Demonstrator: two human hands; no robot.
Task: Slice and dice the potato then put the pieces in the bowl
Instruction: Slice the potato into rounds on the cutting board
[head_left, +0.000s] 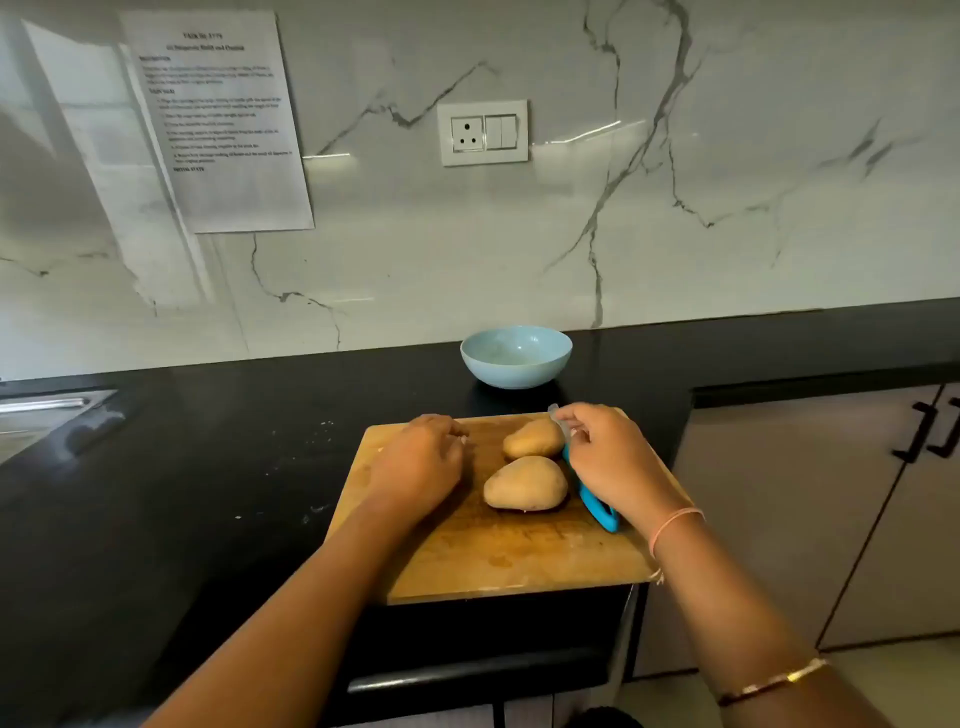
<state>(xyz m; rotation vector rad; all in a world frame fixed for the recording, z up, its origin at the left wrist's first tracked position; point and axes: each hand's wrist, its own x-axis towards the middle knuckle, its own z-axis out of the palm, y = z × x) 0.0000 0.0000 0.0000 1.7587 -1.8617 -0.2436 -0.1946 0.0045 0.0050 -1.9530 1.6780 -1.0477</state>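
- Near potato (525, 483) lies mid-cutting board (493, 561).
- Right hand (608, 457) pinches the blue-handled knife (597, 506) along the board's right edge.
- Left hand (421, 462) rests loosely curled and empty at the left side.
- Far potato (532, 438) sits near the far edge.
- Bowl (516, 358) stands beyond the far edge.

Right hand (608, 457) curls over the blue-handled knife (597, 506), handle poking out under the wrist, blade tip peeking past the fingertips. Just left of that grip lie the far potato piece (532, 438) and the near potato piece (525, 483), skin up on the wooden board (493, 561). Further left, the left hand (421, 460) rests loosely curled on the board. Beyond the grip, off the board, the light blue bowl (516, 358) stands on the black counter (234, 467).
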